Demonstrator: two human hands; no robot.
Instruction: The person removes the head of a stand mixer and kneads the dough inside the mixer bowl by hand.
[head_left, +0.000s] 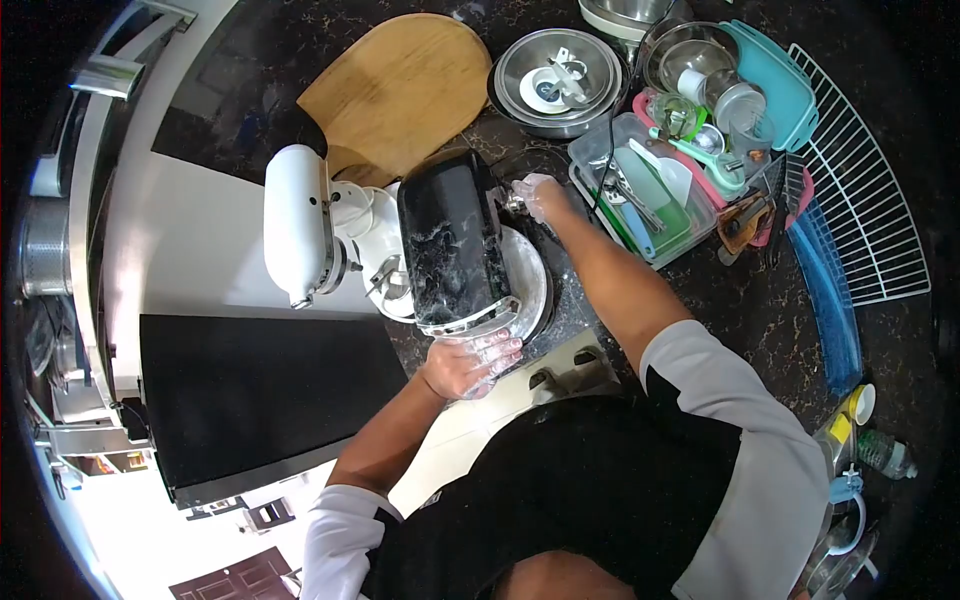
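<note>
In front of me stands a black box-shaped machine (452,245), dusted with white powder, with a clear lip (475,322) along its near end. My left hand (470,365) lies flat just below that lip, fingers stretched to the right and coated in white powder. Whether it touches the lip is hard to see. On the machine's right side, my right hand (540,198), also powdery, has its fingers closed round a small metal knob (513,203). A round pale tray or plate (528,280), powdered too, shows beneath the machine's right side.
A white stand mixer (298,225) is on the left, a wooden board (410,80) behind. Nested metal bowls (512,75) sit at the back. To the right are a clear bin (660,240) of utensils, jars, a teal container (775,75) and a white wire rack (868,190).
</note>
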